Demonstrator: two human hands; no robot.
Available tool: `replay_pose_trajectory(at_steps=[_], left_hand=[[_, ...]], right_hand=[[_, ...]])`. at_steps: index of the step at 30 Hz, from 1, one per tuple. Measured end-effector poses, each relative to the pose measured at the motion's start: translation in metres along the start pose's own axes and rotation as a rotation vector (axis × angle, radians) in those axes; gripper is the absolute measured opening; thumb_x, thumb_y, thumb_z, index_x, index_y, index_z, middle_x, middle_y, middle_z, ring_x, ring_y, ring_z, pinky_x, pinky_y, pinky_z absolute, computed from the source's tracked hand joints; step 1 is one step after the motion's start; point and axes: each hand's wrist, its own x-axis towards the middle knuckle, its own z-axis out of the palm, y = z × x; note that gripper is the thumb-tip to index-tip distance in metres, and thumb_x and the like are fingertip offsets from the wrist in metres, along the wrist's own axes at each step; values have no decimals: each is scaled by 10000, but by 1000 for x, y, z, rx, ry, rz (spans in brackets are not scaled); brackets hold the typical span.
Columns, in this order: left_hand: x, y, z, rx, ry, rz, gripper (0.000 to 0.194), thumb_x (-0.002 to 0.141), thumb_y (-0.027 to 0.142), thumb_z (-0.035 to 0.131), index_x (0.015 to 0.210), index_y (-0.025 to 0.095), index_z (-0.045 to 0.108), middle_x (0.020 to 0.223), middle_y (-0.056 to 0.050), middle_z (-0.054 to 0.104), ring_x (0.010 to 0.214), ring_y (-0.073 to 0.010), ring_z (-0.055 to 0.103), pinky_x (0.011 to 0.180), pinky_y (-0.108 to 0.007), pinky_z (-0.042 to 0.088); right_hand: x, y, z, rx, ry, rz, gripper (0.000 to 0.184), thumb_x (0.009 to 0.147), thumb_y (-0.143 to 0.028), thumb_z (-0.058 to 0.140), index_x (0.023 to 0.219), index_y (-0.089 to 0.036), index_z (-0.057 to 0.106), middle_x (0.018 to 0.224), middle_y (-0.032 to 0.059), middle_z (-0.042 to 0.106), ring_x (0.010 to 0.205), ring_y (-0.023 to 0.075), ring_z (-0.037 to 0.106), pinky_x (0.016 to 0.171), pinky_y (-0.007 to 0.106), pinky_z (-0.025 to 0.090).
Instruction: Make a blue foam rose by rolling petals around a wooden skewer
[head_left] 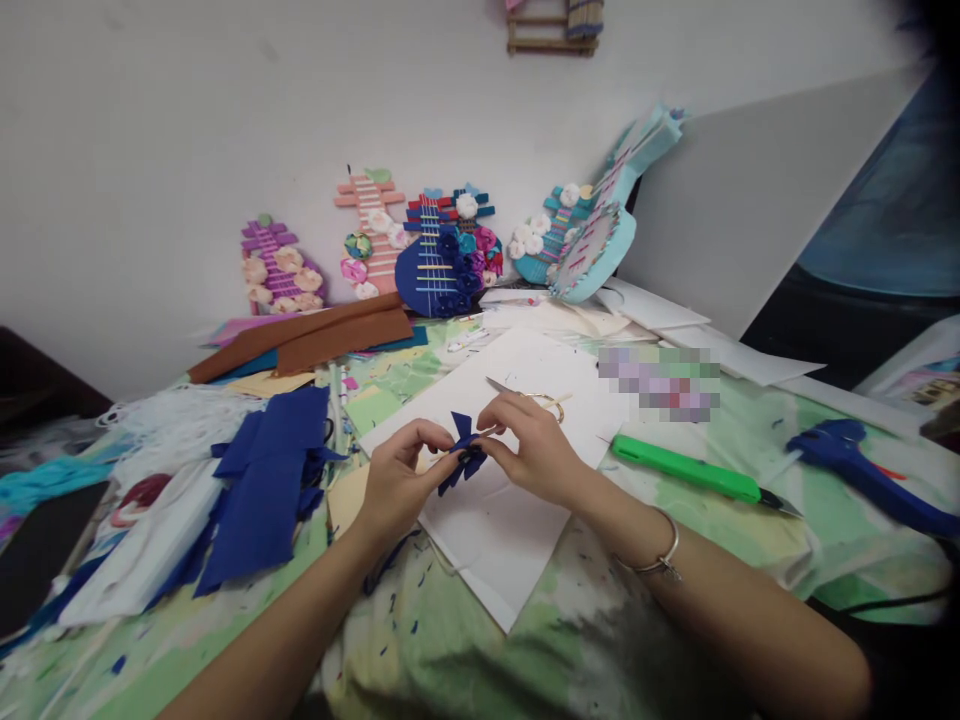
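Note:
A small dark blue cut piece (466,452) with pointed, petal-like ends is pinched between both hands above a white sheet (525,540). It looks like paper or felt; I cannot tell which. My left hand (405,470) grips its left side between thumb and forefinger. The fingertips of my right hand (532,445) close on its right side, with a thin pale edge showing beside them. Just beyond my right hand, scissors (553,400) with gold-coloured handles lie on the white sheet, partly hidden by that hand.
Blue sheets (262,490) and white cord (172,435) lie to the left. On the right are a green box cutter (686,468), blade exposed, and a blue glue gun (870,470). Several decorated miniature guitars (427,260) lean against the wall behind brown sheets (345,340).

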Motion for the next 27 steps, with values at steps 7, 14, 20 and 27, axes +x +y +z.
replay_pose_trajectory(at_steps=[7,14,20,27], left_hand=[[-1,-4,0,76,-56,14,107,728,229,676,754,166,593,737,-27,591,736,-160,545,714,-301,445],[1,0,-3,-140,-86,-147,224,721,310,703,861,166,604,756,-31,634,727,-149,573,682,-259,437],[5,2,-2,-454,-87,-255,411,782,454,610,1065,162,551,741,-51,690,721,-152,602,733,-271,433],[6,3,3,-506,-216,-453,362,664,254,752,986,137,636,751,-28,658,665,-127,592,638,-224,439]], right_hand=[[-1,0,3,45,-75,-214,205,866,-83,399,971,-182,544,919,83,582,873,181,530,769,320,460],[1,1,1,139,-119,-178,212,868,-64,388,974,-164,542,894,80,586,833,162,542,733,293,462],[2,2,-2,214,-89,-144,223,855,-31,385,936,-177,532,852,44,570,796,141,527,707,273,433],[1,-1,0,256,-131,-142,226,828,-15,396,907,-179,530,845,41,557,798,149,515,709,284,421]])
